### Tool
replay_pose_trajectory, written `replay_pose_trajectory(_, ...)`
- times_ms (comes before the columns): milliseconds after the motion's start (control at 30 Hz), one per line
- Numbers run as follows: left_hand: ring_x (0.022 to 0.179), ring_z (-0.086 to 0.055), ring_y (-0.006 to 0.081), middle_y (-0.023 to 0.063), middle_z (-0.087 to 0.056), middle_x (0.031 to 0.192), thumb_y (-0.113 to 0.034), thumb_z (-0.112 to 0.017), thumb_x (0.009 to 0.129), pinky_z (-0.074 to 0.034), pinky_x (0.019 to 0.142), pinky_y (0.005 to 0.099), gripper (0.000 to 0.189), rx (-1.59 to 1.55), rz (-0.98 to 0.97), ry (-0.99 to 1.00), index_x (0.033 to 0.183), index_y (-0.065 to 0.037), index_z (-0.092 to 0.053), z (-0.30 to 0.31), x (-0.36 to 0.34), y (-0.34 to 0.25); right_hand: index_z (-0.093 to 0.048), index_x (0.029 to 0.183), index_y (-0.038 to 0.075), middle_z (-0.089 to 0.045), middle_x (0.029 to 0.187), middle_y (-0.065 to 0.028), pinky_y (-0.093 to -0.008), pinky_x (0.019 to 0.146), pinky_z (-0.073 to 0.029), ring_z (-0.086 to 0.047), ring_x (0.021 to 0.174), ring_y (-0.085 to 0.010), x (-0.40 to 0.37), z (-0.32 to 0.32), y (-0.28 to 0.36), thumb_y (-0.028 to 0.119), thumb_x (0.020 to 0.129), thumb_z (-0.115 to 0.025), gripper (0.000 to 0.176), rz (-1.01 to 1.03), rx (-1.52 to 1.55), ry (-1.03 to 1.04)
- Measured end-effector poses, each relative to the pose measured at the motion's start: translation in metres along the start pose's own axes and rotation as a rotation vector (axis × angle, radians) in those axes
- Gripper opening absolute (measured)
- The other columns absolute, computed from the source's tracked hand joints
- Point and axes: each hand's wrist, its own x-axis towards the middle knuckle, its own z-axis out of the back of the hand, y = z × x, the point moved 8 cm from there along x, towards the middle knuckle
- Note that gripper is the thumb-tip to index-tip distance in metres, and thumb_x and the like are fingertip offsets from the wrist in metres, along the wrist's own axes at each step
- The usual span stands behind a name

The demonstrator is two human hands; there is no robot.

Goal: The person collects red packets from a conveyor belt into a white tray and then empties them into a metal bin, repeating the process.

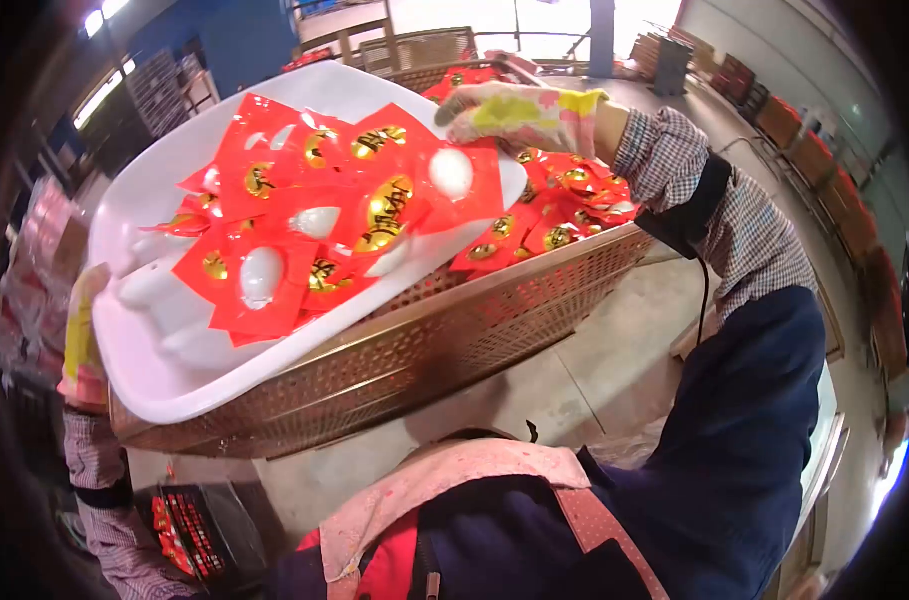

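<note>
A white plastic tray (189, 385) is tilted over a brown perforated basket (494, 325). Red packets (274, 190) with gold printing are heaped in it, several with a white, egg-shaped item showing through. My left hand (84, 340), in a white, yellow and pink glove, is closed on the tray's left edge, its fingers partly hidden. At the tray's right end, my right hand (519, 112), gloved likewise, curls over the rim beside the uppermost packets. More red packets (559, 205) lie in the basket beneath the tray's right end.
Another basket (419, 48) stands behind, with red packets near it. A dark crate (199, 530) holding red packets is on the floor at lower left. Stacked brown crates (814, 150) line the right wall. A blue pillar (601, 40) rises at the back.
</note>
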Motion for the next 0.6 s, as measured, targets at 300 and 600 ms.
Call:
replay_pose_trajectory(300, 0.087, -0.064, 0.0199, 0.0119, -0.063, 0.102, -0.025, -0.054, 0.082, -0.053, 0.081, 0.0306, 0.044, 0.213, 0.016, 0.302, 0.116, 0.003, -0.053, -0.067, 0.054, -0.096, -0.052, 0.121, 0.008, -0.058, 0.094, -0.0067, -0.0326, 0.057, -0.051, -0.056, 0.08, -0.0144, 0.0, 0.007, 0.006, 0.03, 0.085, -0.061, 0.043, -0.219, 0.104, -0.051)
replay_pose_trajectory(600, 0.095, -0.062, 0.0204, 0.011, -0.061, 0.108, -0.018, -0.061, 0.079, -0.052, 0.085, 0.0317, 0.053, 0.249, 0.1, 0.332, 0.127, 0.0, -0.048, -0.11, 0.115, -0.154, -0.044, 0.125, 0.003, -0.06, 0.106, -0.0169, -0.0372, 0.067, -0.054, -0.061, 0.097, -0.0268, -0.002, 0.029, 0.0, 0.026, 0.084, -0.062, 0.05, -0.454, 0.192, -0.007)
